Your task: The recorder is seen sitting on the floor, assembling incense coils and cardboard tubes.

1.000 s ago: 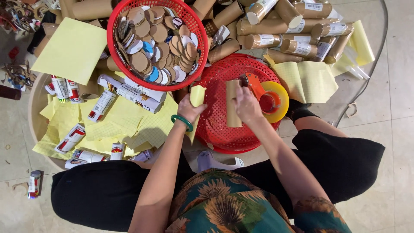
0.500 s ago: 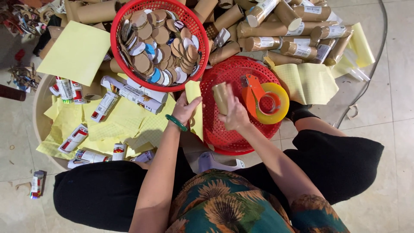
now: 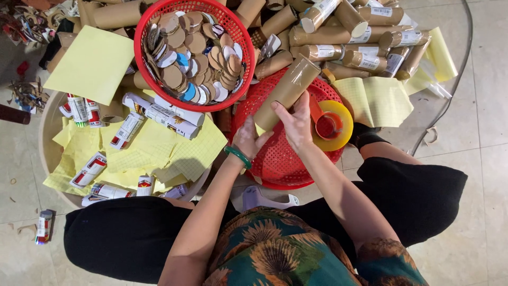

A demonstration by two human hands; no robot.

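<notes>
Both hands hold one brown cardboard tube (image 3: 288, 87) above an upturned red basket (image 3: 280, 159) on my lap. My right hand (image 3: 295, 123) grips the tube's lower half from the right. Wearing a green bangle at the wrist, my left hand (image 3: 248, 140) supports the tube's near end from below. The tube slants up and to the right. A yellow tape roll on a red dispenser (image 3: 330, 124) lies on the basket just right of my right hand.
A round red basket (image 3: 144, 32) of cardboard discs sits ahead. More brown tubes (image 3: 365, 37) are heaped at the top right. Yellow paper sheets (image 3: 159, 151) and labelled tubes (image 3: 87, 170) fill a shallow round tray (image 3: 47, 153) at left. A glass table edge (image 3: 455, 79) curves at right.
A second ago my hands held a short yellow-wrapped piece over the red basket. Now they hold a long bare brown tube, raised and slanted toward the upper right.
</notes>
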